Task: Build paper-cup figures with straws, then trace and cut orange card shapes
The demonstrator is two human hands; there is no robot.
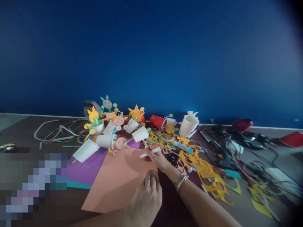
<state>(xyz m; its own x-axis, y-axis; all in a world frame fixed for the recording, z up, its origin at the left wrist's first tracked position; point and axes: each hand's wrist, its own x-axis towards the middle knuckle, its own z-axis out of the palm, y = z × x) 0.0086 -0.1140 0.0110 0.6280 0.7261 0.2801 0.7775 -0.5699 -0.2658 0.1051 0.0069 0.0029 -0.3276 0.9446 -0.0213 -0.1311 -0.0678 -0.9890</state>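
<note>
The right hand (153, 155) is grasping a white pen (143, 155) near the upper right part of a peach sheet (118, 179), with the pen's tip pointing left over the paper. The left hand (150, 190) is resting at the sheet's right side, nearer the wearer, its fingers bent and close together; whether it is clenching anything underneath, I cannot tell. The sheet is lying mostly to the left of both hands, overlapping a purple sheet (85, 168) on the worktop (68, 203).

Beyond the peach sheet, white paper cups (86, 150) are lying on their sides among paper animal faces (118, 120). A glue stick (183, 147) is lying to the right of the right hand, and yellow-orange paper scraps (209, 175) are spreading farther right. An upright white cup (188, 125) is standing near the blue wall (151, 56), and tangled cables (251, 170) are covering part of the right side.
</note>
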